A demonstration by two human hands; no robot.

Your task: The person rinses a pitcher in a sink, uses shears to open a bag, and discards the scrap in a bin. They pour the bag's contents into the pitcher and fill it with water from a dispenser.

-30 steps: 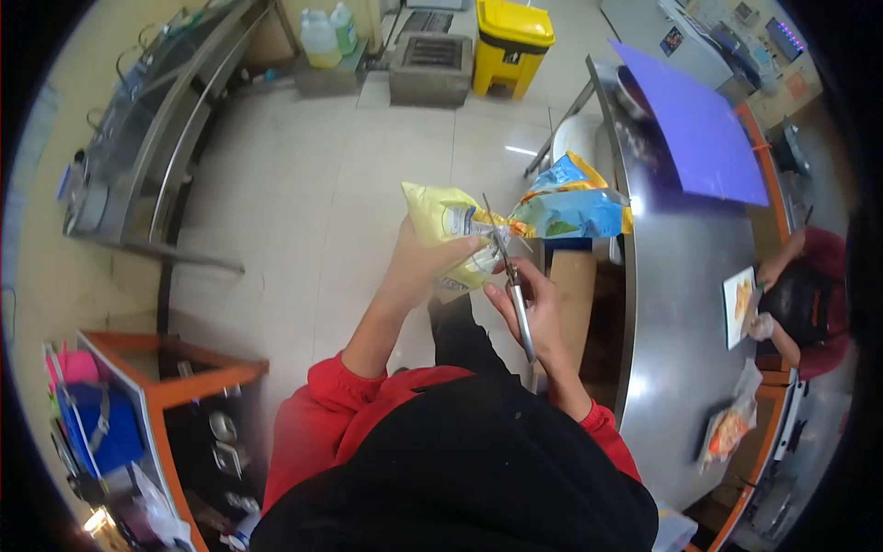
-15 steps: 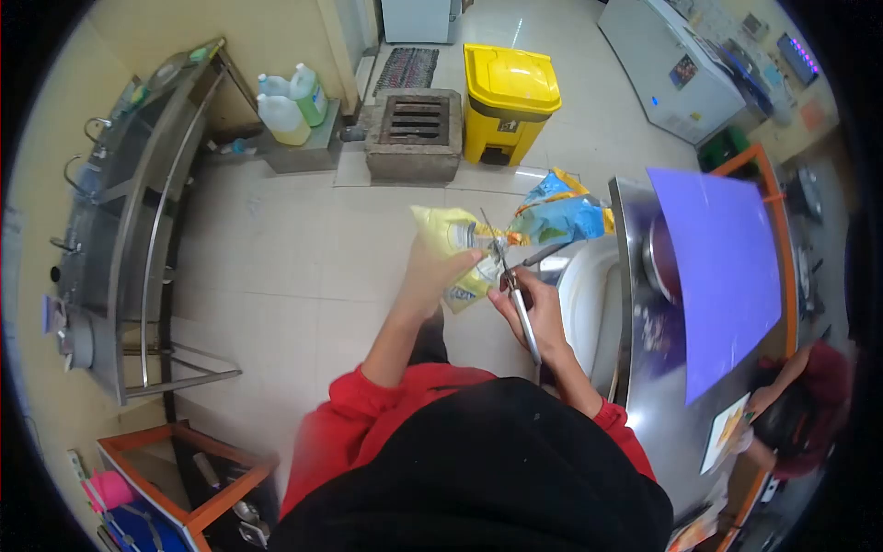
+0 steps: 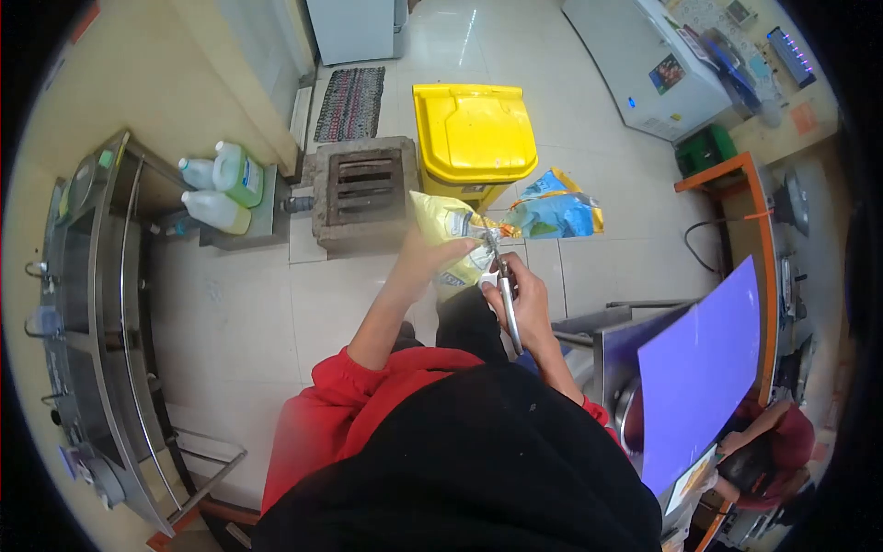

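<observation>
Holding the yellow packet (image 3: pixel 448 241) in your left hand (image 3: pixel 425 257), grip pinching its lower edge, you keep it above the floor before the yellow bin (image 3: pixel 473 132); its long axis runs rightward to the blue half, scissors (image 3: pixel 505 293) in your right hand (image 3: pixel 526 294), fingers clenched round their handles, just beside the middle

No legible writing anywhere in view

The yellow snack bag (image 3: pixel 448 241) held in the left hand (image 3: pixel 425 258) carries a printed label patch, but its letters are too small and blurred to read. The blue and yellow bag piece (image 3: pixel 556 211) beside it shows only colours. The white freezer (image 3: pixel 644 69) bears a small sticker and a round blue mark, neither decipherable. Labels on the jugs (image 3: pixel 221 189) by the wall are also unreadable.
</observation>
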